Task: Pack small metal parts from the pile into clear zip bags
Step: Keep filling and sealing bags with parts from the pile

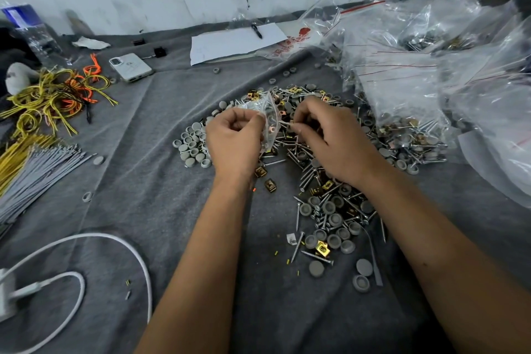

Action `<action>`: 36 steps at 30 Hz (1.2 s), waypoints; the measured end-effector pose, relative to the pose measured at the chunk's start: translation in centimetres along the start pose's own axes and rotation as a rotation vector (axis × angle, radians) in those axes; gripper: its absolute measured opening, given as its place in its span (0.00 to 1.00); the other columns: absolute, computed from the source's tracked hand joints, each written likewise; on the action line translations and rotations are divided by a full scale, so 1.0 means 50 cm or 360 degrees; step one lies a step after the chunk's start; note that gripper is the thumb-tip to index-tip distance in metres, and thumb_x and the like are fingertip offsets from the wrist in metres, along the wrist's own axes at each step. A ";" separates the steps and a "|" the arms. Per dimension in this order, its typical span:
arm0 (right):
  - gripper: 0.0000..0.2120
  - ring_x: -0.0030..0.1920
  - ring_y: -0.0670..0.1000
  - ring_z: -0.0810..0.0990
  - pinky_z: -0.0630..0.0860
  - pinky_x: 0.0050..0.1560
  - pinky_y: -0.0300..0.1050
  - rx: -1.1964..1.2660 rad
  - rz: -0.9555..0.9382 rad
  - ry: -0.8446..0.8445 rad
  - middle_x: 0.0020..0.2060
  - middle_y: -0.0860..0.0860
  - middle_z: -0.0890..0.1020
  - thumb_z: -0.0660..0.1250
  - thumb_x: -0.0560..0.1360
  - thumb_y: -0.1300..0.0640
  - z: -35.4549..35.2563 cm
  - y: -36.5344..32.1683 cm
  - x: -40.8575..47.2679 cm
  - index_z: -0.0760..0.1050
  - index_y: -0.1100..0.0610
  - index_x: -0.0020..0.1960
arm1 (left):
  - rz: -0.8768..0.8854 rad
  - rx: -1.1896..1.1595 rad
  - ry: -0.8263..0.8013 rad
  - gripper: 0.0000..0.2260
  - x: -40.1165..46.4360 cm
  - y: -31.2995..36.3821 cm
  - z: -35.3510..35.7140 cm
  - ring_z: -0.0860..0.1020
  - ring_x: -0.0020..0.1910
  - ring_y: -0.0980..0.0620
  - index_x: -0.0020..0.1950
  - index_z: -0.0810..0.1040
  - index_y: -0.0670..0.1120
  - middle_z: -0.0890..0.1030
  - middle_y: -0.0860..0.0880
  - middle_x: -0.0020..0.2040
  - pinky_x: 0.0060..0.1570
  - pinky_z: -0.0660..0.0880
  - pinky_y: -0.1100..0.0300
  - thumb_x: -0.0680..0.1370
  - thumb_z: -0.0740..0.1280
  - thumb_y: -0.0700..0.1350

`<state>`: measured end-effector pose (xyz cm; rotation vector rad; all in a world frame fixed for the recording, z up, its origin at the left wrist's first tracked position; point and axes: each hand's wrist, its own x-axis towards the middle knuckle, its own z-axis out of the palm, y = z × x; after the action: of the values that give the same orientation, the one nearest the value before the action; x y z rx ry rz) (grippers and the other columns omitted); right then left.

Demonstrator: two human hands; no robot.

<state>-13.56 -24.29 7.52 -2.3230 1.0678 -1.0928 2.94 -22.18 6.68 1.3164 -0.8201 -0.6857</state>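
A pile of screws, grey caps and brass clips (324,204) spreads over the grey cloth in the middle of the view. Above it my left hand (234,141) grips a small clear zip bag (268,115) by its mouth, and a few parts show inside. My right hand (330,138) pinches a screw (283,123) at the bag's opening, its fingers curled over other small parts that I cannot make out.
Big clear bags of packed parts (408,86) crowd the right side. Left lie yellow and orange ties (54,95), grey cable ties (37,172), a phone (130,67) and a white charger cable (115,241). Paper with a pen (235,40) lies by the wall.
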 end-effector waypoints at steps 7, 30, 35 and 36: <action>0.05 0.45 0.45 0.82 0.79 0.50 0.37 -0.0022 -0.0047 0.0212 0.45 0.49 0.85 0.76 0.75 0.61 -0.002 0.004 0.002 0.84 0.58 0.50 | 0.0060 0.0238 -0.0244 0.02 -0.013 -0.003 0.003 0.77 0.32 0.46 0.41 0.83 0.42 0.82 0.36 0.36 0.35 0.76 0.50 0.73 0.73 0.39; 0.05 0.47 0.45 0.76 0.71 0.51 0.33 -0.0250 -0.0113 0.0016 0.46 0.48 0.81 0.77 0.74 0.59 0.018 0.009 -0.004 0.83 0.55 0.49 | 0.0061 -0.0024 0.0143 0.03 0.006 -0.007 0.002 0.73 0.29 0.53 0.40 0.83 0.44 0.78 0.47 0.31 0.32 0.70 0.60 0.72 0.72 0.38; 0.17 0.62 0.51 0.69 0.72 0.62 0.49 -0.0573 -0.0065 -0.0401 0.56 0.50 0.74 0.75 0.76 0.49 0.035 0.013 -0.013 0.81 0.51 0.62 | 0.0053 -0.0053 0.0152 0.02 0.007 -0.008 0.000 0.74 0.31 0.52 0.40 0.83 0.44 0.79 0.48 0.31 0.34 0.71 0.58 0.70 0.72 0.41; 0.17 0.62 0.52 0.68 0.72 0.63 0.50 -0.0591 -0.0057 -0.0436 0.56 0.51 0.73 0.74 0.76 0.48 0.036 0.011 -0.013 0.80 0.50 0.63 | 0.0050 -0.0059 0.0153 0.02 0.007 -0.008 0.000 0.74 0.30 0.53 0.39 0.83 0.45 0.79 0.49 0.31 0.34 0.71 0.59 0.69 0.72 0.42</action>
<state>-12.73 -24.13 5.73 -2.6876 1.2047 -0.5977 3.12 -22.54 6.34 1.2909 -0.7455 -0.6057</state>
